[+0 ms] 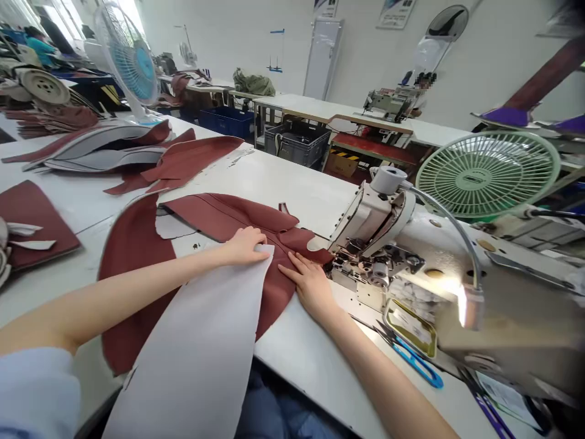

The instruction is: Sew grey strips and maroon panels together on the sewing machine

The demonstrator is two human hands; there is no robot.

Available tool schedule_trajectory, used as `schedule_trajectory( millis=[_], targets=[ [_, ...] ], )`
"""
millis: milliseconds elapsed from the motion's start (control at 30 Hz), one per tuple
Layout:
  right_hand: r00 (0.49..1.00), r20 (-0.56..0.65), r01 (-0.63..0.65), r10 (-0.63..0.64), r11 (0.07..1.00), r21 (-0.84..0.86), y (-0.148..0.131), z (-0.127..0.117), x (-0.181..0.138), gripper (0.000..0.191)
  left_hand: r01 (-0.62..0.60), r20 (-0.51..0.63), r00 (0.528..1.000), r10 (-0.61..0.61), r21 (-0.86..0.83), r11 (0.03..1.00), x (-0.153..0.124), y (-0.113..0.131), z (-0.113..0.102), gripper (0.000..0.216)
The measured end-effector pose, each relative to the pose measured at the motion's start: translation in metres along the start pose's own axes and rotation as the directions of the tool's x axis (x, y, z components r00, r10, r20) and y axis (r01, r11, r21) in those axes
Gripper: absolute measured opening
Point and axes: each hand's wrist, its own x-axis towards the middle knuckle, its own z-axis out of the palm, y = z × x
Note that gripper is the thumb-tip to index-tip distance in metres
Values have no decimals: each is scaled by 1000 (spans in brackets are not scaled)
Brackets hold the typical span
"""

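A maroon fabric panel (279, 299) with a pale grey backing lies on the white table, and part of it is folded over so the grey side (201, 353) faces up and hangs over the front edge. My left hand (247, 246) grips the folded edge between thumb and fingers. Flat on the maroon side, my right hand (313, 283) presses with its fingers spread. Just beyond that hand stands the sewing machine (370, 238); the cloth's far right end reaches its needle area, where details are too small to tell.
Blue-handled scissors (418, 364) lie beside a small metal tray (411, 329) on the right. A lit lamp (470, 305) hangs over the machine bed. Stacked maroon pieces (196, 155) are at the far left. A green fan (487, 174) stands behind the machine.
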Motion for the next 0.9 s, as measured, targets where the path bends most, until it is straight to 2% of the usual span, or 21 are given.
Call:
schedule_trajectory(
  millis=[100, 167, 233, 300, 400, 500, 567, 667, 800, 900],
  targets=[
    [1000, -21, 0, 1, 1000, 30, 2, 4, 6, 57, -66, -30, 997, 65, -23, 998, 12, 4, -10, 32],
    [999, -40, 2, -1, 1000, 26, 1, 4, 7, 48, -195, -83, 977, 196, 10, 981, 23, 18, -9, 31],
    [999, -27, -27, 27, 1000, 3, -1, 3, 5, 30, -377, -86, 919, 386, 103, 921, 37, 38, 1, 28],
    [996, 12, -87, 87, 996, -32, -2, 2, 3, 17, -519, -13, 847, 531, 186, 834, 55, 54, 15, 25],
    [991, 17, -128, 130, 988, -92, -1, 1, 2, 16, -605, 57, 790, 610, 232, 762, 83, 62, 30, 23],
    [996, -56, -79, 71, 985, -153, 0, 0, 2, 21, -644, 80, 757, 649, 260, 720, 101, 55, 32, 25],
    [996, -86, -52, 35, 979, -197, 0, -2, -1, 21, -645, 76, 755, 651, 266, 717, 104, 50, 32, 25],
    [997, -74, -19, 1, 969, -245, 1, -6, -16, 21, -598, 34, 790, 612, 263, 757, 98, 51, 38, 24],
    [996, -62, 39, -58, 963, -266, 7, -6, -42, 25, -551, -14, 824, 566, 206, 808, 83, 62, 55, 26],
    [997, -55, 35, -51, 963, -269, 6, -3, -54, 20, -503, -75, 855, 512, 117, 856, 75, 72, 60, 26]
  ],
)
